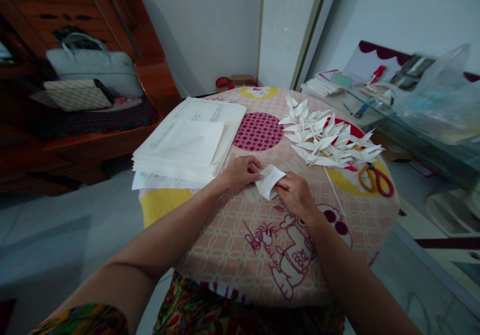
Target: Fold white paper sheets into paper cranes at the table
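Observation:
Between my two hands is a small folded piece of white paper (270, 179) with faint print on it, held just above the cloth-covered table (232, 235). My left hand (242, 171) pinches its left edge with thumb and fingers. On the right side, my right hand (296, 192) grips the same paper, its fingers closed and partly curled under. To the left lies a thick stack of printed sheets (176, 142), with smaller blank-looking sheets (195, 142) on top. Beyond my right hand sits a heap of folded white paper cranes (322, 135).
Scissors (377, 180) with orange and red handles rest at the table's right edge. A thin white stick or strip (333, 190) lies beside the cranes. On the right stands a glass-topped shelf (412, 125) with a plastic bag (442, 100). A wooden bench (101, 145) holding a pale handbag (93, 67) is at left.

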`<state>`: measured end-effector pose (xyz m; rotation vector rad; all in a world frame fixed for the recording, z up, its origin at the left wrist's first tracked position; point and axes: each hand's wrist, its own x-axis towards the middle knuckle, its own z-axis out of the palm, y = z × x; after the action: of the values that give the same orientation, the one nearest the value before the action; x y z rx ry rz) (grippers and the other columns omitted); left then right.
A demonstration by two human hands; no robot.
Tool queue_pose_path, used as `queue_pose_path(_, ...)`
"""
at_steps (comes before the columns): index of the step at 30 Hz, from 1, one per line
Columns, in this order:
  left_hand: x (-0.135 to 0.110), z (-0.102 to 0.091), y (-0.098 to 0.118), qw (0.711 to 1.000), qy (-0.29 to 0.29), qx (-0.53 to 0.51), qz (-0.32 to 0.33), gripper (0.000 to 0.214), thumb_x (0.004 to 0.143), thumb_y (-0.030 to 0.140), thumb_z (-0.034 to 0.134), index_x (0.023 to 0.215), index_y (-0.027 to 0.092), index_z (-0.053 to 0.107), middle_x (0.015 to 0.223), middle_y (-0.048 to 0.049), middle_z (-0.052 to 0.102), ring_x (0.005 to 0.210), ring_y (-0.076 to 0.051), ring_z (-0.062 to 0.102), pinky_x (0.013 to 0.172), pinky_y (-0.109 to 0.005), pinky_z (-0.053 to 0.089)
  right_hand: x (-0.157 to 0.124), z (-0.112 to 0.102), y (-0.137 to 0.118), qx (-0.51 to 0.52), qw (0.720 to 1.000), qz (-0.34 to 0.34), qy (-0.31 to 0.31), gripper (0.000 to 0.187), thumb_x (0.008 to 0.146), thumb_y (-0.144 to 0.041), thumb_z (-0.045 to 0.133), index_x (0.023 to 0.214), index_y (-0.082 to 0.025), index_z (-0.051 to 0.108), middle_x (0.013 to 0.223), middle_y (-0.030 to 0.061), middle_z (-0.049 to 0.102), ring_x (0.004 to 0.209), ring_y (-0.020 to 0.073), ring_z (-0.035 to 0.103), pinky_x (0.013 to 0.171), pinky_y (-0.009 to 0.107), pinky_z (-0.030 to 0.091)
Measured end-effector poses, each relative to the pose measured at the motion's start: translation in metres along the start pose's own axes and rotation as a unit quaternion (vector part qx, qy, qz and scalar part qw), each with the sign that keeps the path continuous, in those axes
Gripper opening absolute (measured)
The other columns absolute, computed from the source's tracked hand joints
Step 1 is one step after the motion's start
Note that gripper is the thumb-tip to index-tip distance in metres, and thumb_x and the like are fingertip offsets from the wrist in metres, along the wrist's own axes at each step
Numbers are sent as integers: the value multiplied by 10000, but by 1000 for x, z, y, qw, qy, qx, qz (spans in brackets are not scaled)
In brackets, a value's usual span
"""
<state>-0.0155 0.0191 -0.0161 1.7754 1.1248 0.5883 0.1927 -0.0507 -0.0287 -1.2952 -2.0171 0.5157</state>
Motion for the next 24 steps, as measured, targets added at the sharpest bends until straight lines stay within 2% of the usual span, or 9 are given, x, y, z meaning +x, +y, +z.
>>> queue_pose_path(6, 1, 7, -3, 992, -26, -108, -59, 294, 669, 112, 697, 954, 141, 635, 678, 20, 673, 561, -106, 622, 514, -195, 498, 1, 5, 11, 32, 999, -6, 27, 200, 781, -74, 677, 845, -216, 802, 876, 61, 751, 844, 219, 682, 771, 323, 518)
queue_pose_path(10, 3, 5, -4, 975, -39, -199, -94, 338, 628, 39, 677, 951, 130, 632, 660, 27, 651, 551, -93, 607, 518, -192, 499, 2, 7, 17, 71, 997, -7, 42, 203, 763, -67, 666, 839, -201, 797, 909, 61, 768, 815, 217, 706, 736, 304, 534)
queue_pose_path(12, 4, 4, -4, 970, -49, -213, -109, 316, 621, 38, 682, 918, 127, 624, 671, 19, 656, 551, -95, 608, 519, -196, 494, 3, 8, 19, 81, 996, -13, 40, 196, 762, -74, 667, 845, -197, 796, 920, 66, 771, 827, 223, 714, 741, 307, 538)
queue_pose_path(15, 3, 4, -4, 985, -40, -147, -80, 237, 623, 39, 673, 832, 130, 611, 657, 22, 638, 547, -92, 585, 523, -200, 468, 3, 7, 20, 68, 997, -18, 38, 187, 769, -89, 670, 853, -201, 795, 917, 67, 771, 849, 228, 714, 759, 317, 541)
queue_pose_path(18, 3, 4, -3, 1000, 0, 17, 9, 179, 617, 49, 681, 770, 133, 639, 674, 20, 631, 602, -100, 577, 580, -212, 450, 2, 7, 21, 44, 998, -22, 37, 207, 768, -77, 663, 863, -205, 794, 913, 67, 768, 864, 231, 710, 770, 329, 539)
queue_pose_path(21, 2, 1, -4, 984, 26, 154, 84, 145, 620, 82, 705, 749, 147, 689, 723, 11, 636, 658, -111, 566, 636, -225, 437, 1, 6, 22, 23, 999, -34, 33, 208, 766, -66, 665, 854, -204, 794, 915, 73, 762, 876, 236, 703, 777, 340, 535)
queue_pose_path(24, 0, -2, -7, 973, 10, 186, 134, 141, 657, 71, 672, 768, 151, 709, 754, 1, 649, 673, -112, 569, 659, -227, 437, 0, 6, 21, 10, 998, -47, 30, 191, 777, -68, 664, 826, -203, 790, 884, 73, 755, 855, 231, 691, 766, 340, 528)
